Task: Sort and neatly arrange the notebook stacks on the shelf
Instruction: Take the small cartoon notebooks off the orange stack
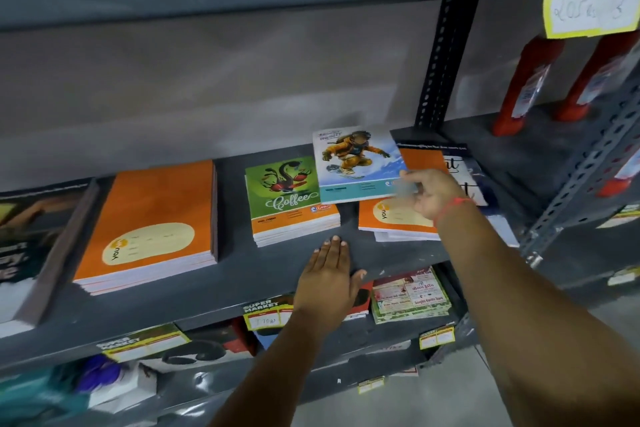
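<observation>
My right hand (433,194) grips the lower right corner of a blue notebook with a snowboarder cover (353,166), held tilted above the gap between two stacks. Under it on the right lies an orange notebook stack (391,218), partly covered by my arm. To its left sits a small stack topped by a green "Coffee" notebook (287,198). A bigger orange stack (152,225) lies further left. My left hand (329,274) rests flat, fingers together, on the grey shelf (242,274) in front of the Coffee stack.
A dark-covered stack (31,246) sits at the far left edge. A white and dark notebook (464,177) lies behind my right hand. A perforated upright (440,62) stands behind, red items (526,80) to the right. Price tags (263,317) and more goods fill the lower shelf.
</observation>
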